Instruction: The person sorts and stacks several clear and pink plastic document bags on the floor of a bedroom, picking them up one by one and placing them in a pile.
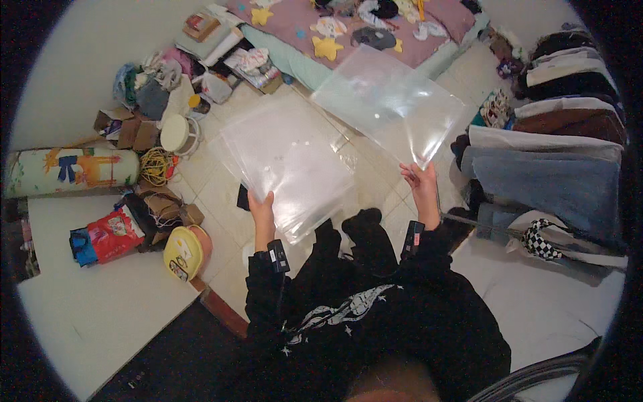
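Observation:
My left hand (261,213) grips a fanned stack of clear plastic bags (286,151) by its near left edge, thumb on top. Out to the right, my right hand (422,186) pinches one corner of a single clear plastic bag (387,100). That bag stretches away from the fingers, flat and shiny, and the floor tiles and bed edge show through it. The stack and the single bag are apart. A dark device is strapped on each wrist, the left one (278,256) and the right one (413,240).
A bed (301,60) with a star-patterned pink cover stands ahead. Clothes (547,166) hang along the right. At left are a white stool (175,133), a yellow case (183,251), a red bag (115,233) and cardboard boxes (138,133). Tiled floor (221,186) lies below.

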### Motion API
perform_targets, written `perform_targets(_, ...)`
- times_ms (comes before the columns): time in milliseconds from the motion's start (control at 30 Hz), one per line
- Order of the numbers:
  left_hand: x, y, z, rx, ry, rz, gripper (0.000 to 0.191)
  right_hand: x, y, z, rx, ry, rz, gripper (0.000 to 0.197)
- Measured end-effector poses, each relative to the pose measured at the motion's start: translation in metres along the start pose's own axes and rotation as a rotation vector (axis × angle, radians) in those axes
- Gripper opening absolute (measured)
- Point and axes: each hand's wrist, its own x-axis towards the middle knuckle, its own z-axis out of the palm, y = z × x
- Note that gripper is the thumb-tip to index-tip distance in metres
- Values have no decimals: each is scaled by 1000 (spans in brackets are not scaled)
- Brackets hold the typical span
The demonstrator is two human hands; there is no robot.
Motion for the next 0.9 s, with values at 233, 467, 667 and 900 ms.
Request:
perform_targets(233,-11,115,-13,-295,-22,191,52,-30,-50,87,83,-247,-139,31)
perform_targets(467,-12,196,-30,-453,-121,340,47,-27,-131,98,-111,-333,-360,22)
perform_targets(667,-18,192,-42,-465,-224,393,50,-20,-181,97,-468,-369,-396,23)
perform_targets(900,-30,195,-6,-310,-280,362,43,19,-217,74,-834,-335,-449,31)
